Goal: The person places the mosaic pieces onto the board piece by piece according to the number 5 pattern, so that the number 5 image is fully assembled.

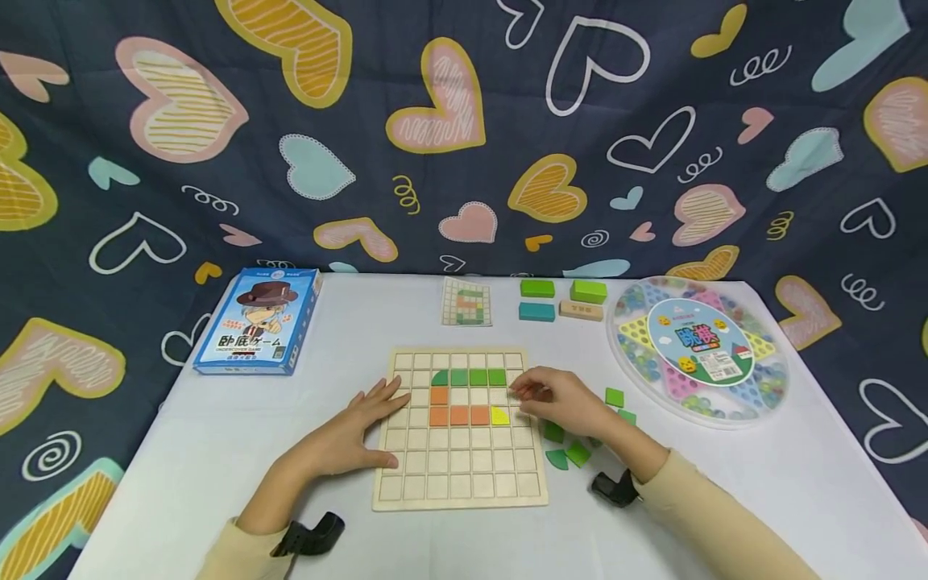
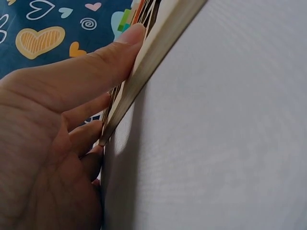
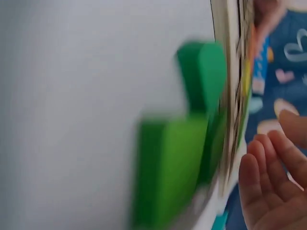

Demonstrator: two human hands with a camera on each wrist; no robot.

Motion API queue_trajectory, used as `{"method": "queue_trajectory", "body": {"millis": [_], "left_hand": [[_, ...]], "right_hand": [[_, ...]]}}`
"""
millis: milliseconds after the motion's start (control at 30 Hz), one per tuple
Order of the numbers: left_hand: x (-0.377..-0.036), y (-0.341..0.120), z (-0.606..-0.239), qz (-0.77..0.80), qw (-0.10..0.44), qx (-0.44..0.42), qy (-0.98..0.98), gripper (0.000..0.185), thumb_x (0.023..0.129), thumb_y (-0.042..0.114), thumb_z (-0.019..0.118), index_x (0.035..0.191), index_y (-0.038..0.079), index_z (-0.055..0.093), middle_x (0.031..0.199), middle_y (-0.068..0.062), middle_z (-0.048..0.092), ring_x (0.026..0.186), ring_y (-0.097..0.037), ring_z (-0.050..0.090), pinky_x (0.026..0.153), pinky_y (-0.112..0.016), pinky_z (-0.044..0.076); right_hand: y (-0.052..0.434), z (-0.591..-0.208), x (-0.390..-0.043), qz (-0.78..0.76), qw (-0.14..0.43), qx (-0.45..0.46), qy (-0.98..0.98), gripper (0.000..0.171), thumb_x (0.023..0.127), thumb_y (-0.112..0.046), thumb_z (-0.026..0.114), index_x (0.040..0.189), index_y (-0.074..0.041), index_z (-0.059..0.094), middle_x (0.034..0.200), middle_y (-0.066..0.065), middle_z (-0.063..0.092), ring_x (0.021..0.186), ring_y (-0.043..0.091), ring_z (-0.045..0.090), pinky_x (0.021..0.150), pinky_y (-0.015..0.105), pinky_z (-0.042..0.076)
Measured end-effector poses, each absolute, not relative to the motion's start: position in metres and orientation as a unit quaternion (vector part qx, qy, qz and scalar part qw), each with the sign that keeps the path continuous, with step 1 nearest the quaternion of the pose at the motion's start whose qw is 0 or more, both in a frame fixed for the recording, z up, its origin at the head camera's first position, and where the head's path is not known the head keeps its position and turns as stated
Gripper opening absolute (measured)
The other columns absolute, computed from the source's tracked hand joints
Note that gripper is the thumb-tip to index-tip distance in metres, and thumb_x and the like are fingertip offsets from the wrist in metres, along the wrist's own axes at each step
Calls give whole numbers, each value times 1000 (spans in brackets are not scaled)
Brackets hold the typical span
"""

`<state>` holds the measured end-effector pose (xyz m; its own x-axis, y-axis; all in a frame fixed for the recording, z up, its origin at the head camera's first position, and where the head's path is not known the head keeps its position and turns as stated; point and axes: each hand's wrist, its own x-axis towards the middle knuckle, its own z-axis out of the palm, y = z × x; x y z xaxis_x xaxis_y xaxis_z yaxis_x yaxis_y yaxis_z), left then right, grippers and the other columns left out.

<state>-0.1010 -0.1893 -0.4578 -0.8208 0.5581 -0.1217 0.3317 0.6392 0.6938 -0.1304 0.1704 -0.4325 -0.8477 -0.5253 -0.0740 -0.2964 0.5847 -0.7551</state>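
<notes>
A wooden grid board (image 1: 461, 487) lies flat on the white table. Green tiles (image 1: 478, 377) form a row near its top, the leftmost with a rounded corner. Orange tiles (image 1: 459, 416) make an L below, beside a yellow rounded tile (image 1: 500, 416). My left hand (image 1: 348, 435) rests spread along the board's left edge, its thumb (image 2: 96, 72) touching the rim. Over the right edge hovers my right hand (image 1: 558, 400), fingers loosely bent. In the right wrist view, its fingers (image 3: 273, 177) are apart from the thumb with nothing visible between. Loose green tiles (image 1: 577, 453) lie under and around that hand.
A patterned card (image 1: 466, 302) lies behind the board, with green blocks (image 1: 537, 288), a teal block (image 1: 536, 312) and a wooden block (image 1: 581, 311) to its right. A blue game box (image 1: 257, 322) is at left. A round clear game case (image 1: 699, 354) stands right.
</notes>
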Motion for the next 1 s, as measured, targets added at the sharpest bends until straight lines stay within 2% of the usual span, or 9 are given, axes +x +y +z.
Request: {"method": "queue_trajectory", "body": {"millis": [100,200,300,500,733,1000], "left_hand": [[-101,-190,-457,342,163,250,891,93,71,44,78,147,13,35,159,-9,13,147,-33,7,117,-56,5],[-101,-191,-457,342,163,250,891,93,70,43,79,147,13,36,159,-9,13,147,-32,6,117,-56,4],[-101,-193,-457,344,161,249,891,93,70,41,80,147,14,36,159,-9,13,147,-32,6,116,-56,4],[-102,-193,-459,351,164,247,888,93,70,40,80,148,14,35,160,-8,12,147,-31,5,117,-56,2],[-102,-190,-460,350,167,251,887,93,71,41,79,148,14,35,160,-8,12,147,-32,5,116,-57,3],[-103,-189,-460,346,170,252,888,93,71,41,79,148,15,34,160,-9,11,147,-32,4,117,-57,3]], "right_hand": [[192,-432,-122,-379,137,-225,887,29,87,-14,67,115,-9,64,109,2,66,98,17,62,84,31,54],[205,-433,-112,-348,154,-226,897,32,86,-11,68,117,-10,63,114,1,64,103,17,62,87,32,53],[210,-434,-107,-310,164,-247,903,33,86,-5,65,118,-14,63,114,-4,62,102,14,59,87,30,52],[209,-435,-108,-267,143,-305,903,35,85,4,60,111,-19,67,111,-10,59,106,10,57,90,32,51],[211,-434,-108,-231,119,-306,916,23,85,-9,69,106,-15,66,106,-8,60,99,8,58,84,28,52],[189,-426,-92,-273,80,-319,904,27,84,-24,72,109,-16,66,104,-9,62,90,7,59,77,24,52]]}}
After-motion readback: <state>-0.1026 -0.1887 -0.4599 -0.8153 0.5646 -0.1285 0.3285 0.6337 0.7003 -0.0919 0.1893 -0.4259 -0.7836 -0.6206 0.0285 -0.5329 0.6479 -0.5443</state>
